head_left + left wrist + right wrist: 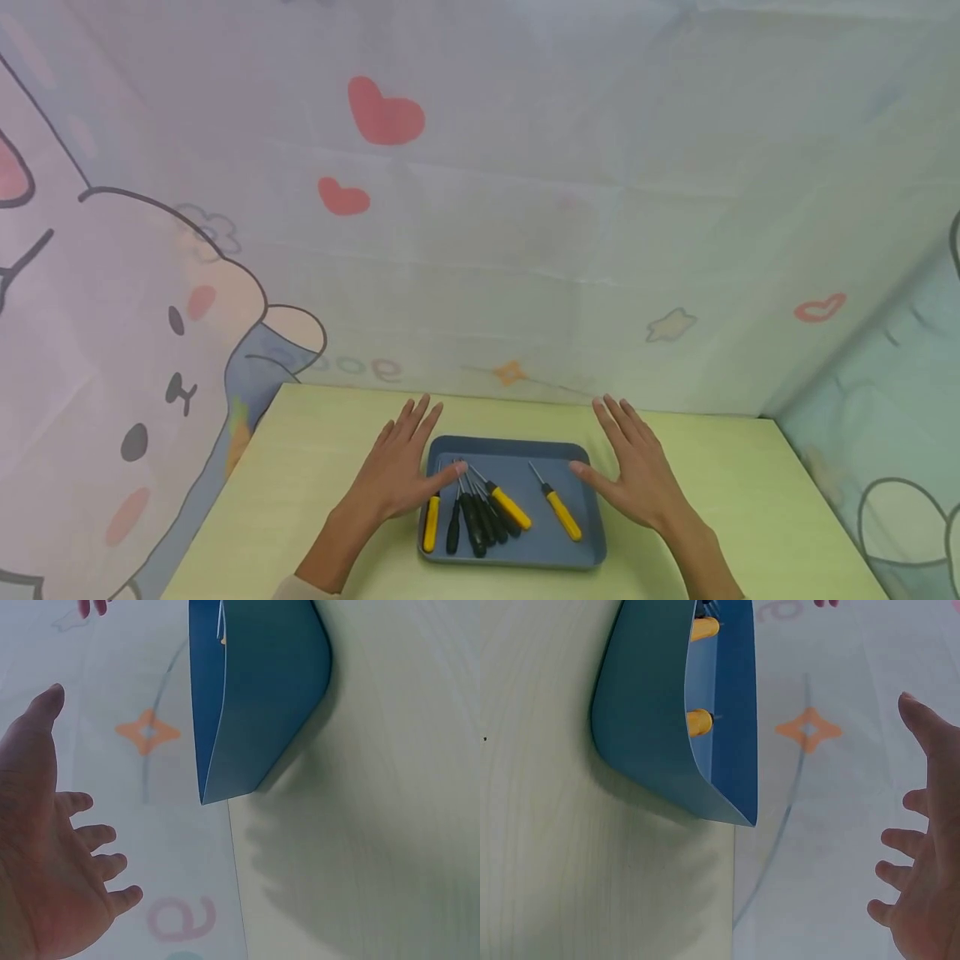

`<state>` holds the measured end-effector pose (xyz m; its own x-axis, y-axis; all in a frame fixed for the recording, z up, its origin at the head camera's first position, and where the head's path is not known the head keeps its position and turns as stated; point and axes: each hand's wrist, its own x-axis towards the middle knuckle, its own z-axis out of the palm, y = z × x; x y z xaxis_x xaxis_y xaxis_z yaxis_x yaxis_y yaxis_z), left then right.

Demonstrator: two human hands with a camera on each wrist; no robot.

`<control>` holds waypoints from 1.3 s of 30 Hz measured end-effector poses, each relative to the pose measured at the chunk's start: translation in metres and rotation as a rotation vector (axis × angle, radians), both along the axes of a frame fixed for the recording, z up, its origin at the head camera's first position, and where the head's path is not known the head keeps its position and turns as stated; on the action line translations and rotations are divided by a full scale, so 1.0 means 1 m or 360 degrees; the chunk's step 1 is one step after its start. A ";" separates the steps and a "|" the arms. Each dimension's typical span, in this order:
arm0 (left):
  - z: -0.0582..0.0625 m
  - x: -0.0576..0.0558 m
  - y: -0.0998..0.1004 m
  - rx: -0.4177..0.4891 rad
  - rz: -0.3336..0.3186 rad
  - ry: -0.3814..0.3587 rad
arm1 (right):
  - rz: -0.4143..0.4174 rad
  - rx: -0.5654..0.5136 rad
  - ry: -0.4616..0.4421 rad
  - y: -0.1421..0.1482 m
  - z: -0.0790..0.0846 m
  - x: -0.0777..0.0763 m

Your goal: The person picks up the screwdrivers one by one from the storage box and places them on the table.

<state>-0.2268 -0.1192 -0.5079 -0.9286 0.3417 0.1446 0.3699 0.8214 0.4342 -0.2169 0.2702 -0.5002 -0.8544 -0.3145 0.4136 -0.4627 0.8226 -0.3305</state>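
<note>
Left hand (397,471) and right hand (636,479) spread wide about a tray (543,550) of screwdrivers (472,521)

Our left hand has its fingers straight and its thumb stretched out towards the right hand. Our right hand mirrors it, fingers straight, thumb tip by the tray's right rim in the head view. Between the hands, the blue-grey tray sits on the pale desk (750,500); the left wrist view shows the left hand apart from it.

Below our left thumb, we see a yellow screwdriver (431,523) along the tray's left wall, with a group of black-handled screwdrivers (476,533) just right of it. Against that group rests a yellow-and-black screwdriver (512,508). Nearest our right hand, to its left, another yellow-handled screwdriver (564,517) lies on its own, handle towards us. Beyond both hands hangs a pale printed backdrop (540,250), with a cartoon animal (165,333) to the left.
</note>
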 end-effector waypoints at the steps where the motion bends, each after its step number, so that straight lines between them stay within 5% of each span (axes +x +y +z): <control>1: 0.001 0.000 0.000 0.0003 0.0000 0.0004 | 0.0003 -0.0003 0.0000 0.000 0.000 0.000; 14: -0.005 0.003 -0.002 0.0182 -0.0015 -0.0065 | 0.0033 -0.0017 -0.0025 -0.006 -0.005 0.001; 30: -0.034 0.013 0.006 0.0533 0.0029 -0.0268 | 0.0051 -0.0024 -0.0042 -0.010 -0.011 0.005; 39: -0.045 0.022 0.017 0.0559 0.0081 -0.0323 | 0.0057 -0.0022 -0.0053 -0.010 -0.011 0.007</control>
<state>-0.2046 -0.1022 -0.5533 -0.9647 0.2571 0.0563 0.2105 0.6251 0.7516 -0.2099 0.2599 -0.5110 -0.8561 -0.3397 0.3895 -0.4804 0.8008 -0.3576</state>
